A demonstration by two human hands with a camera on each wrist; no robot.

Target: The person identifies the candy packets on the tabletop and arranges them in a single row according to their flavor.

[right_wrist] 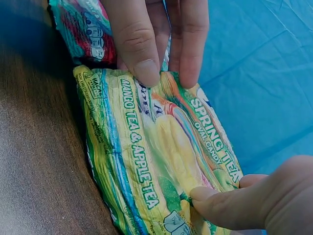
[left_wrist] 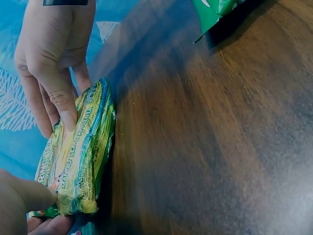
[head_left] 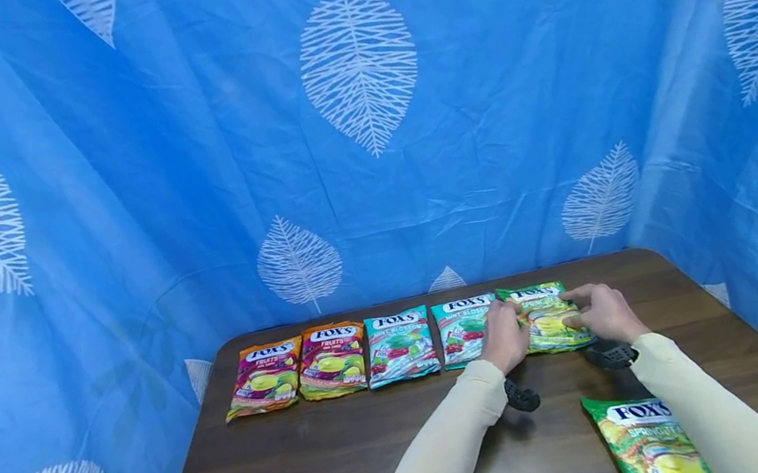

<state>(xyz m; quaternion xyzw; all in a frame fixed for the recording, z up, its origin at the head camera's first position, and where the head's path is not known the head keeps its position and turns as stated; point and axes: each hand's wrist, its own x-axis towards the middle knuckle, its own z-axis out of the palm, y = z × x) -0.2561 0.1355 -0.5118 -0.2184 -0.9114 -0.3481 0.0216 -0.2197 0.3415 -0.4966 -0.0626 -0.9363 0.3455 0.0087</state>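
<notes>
A yellow-green Fox's Spring Tea candy bag [head_left: 549,325] lies at the right end of a row near the table's back edge. My left hand [head_left: 505,339] pinches its left edge, with the thumb on the front face in the right wrist view. At the opposite edge, my right hand [head_left: 607,312] pinches the bag between thumb and fingers. Just left of it is a Mint Blossom candy bag [head_left: 460,332], partly covered by my left hand. A second Spring Tea bag [head_left: 643,439] lies nearer the front, partly hidden by my right forearm.
Further left along the row are another Mint Blossom bag [head_left: 400,348] and two Fruits candy bags, one orange-purple [head_left: 265,379] and one orange-red [head_left: 333,363]. They lie on a dark wooden table [head_left: 298,470]. Blue leaf-patterned cloth [head_left: 474,127] surrounds the table's back and sides.
</notes>
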